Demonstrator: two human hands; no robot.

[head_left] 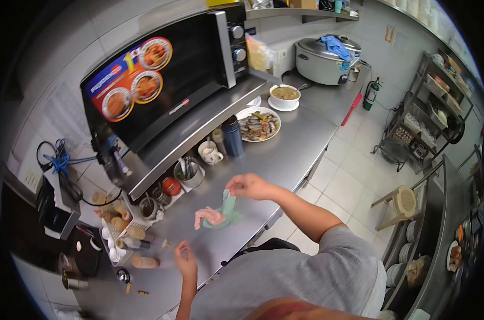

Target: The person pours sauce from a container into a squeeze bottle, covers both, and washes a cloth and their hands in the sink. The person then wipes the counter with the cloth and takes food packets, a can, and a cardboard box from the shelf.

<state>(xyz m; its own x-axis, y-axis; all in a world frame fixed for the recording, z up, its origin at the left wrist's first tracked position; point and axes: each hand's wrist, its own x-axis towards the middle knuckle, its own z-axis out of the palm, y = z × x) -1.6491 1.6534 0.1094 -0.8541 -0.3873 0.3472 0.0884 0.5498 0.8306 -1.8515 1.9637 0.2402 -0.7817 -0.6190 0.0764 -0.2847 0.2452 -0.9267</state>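
Note:
My right hand [250, 186] pinches one end of a pale green cloth [229, 205] over the steel counter [263, 165]. The cloth hangs from my fingers, and its lower part lies crumpled on the metal. Against it rests a bunched pink cloth [207, 216]. Nearer the front left, my left hand [185, 260] is raised above the counter, fingers slightly bent and apart, holding nothing. A bottle of pinkish sauce [145, 262] lies on its side left of that hand, and a small beige piece [166, 244] is just beyond it.
A basket of sauce bottles [117, 237], a utensil pot [189, 173], a mug [210, 153] and a blue bottle [232, 136] line the counter's back. Farther along stand a plate of food [259, 125], a soup bowl [284, 95] and a rice cooker [323, 61]. A microwave [162, 74] sits above.

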